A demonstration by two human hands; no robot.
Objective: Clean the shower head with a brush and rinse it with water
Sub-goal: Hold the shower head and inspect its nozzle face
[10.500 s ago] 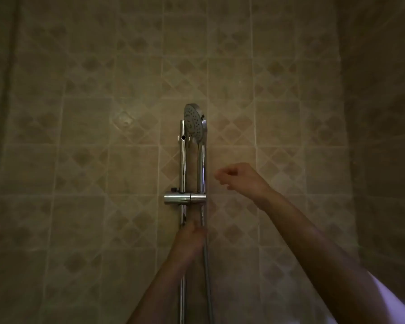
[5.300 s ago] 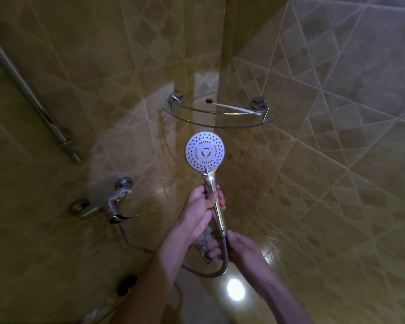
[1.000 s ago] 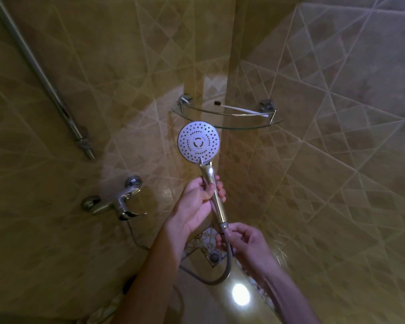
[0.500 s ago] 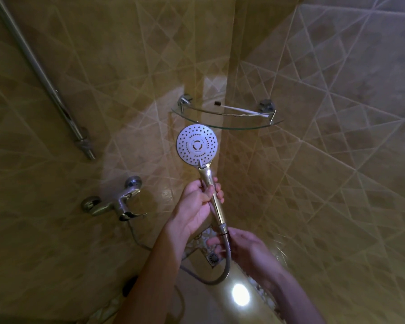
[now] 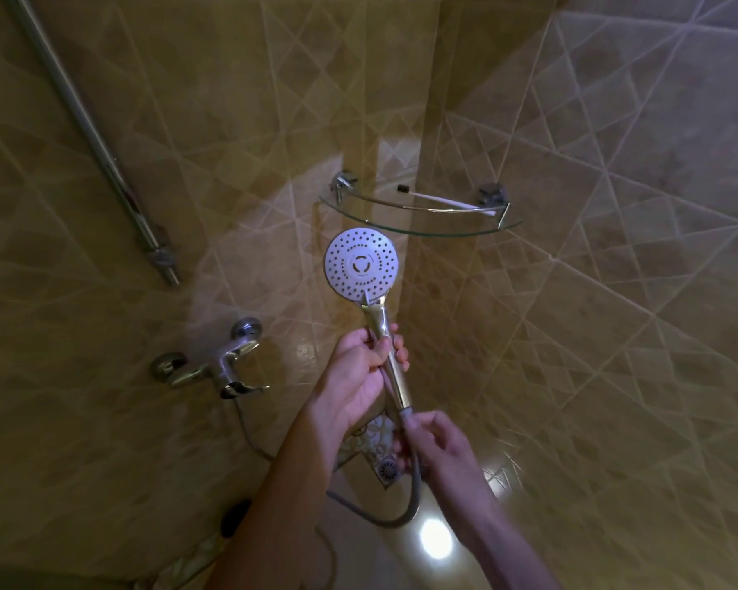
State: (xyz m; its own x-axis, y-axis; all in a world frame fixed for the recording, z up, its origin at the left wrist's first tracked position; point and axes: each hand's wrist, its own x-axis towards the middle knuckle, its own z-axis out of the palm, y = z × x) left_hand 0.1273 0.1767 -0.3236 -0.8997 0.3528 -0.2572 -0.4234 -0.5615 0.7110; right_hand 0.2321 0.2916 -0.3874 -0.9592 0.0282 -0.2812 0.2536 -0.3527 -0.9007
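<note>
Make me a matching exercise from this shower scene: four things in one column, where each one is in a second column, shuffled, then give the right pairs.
Things:
1. round white shower head
2. white toothbrush with dark bristles
3. chrome mixer tap
4. grey flexible hose

Places:
A. lying on the glass corner shelf
B. fixed to the tiled wall, left of the hands
C. pinched near the handle's base by the right hand
D. held up by its chrome handle in the left hand

Pairs: 1-D, 2-A, 3-B, 4-C
</note>
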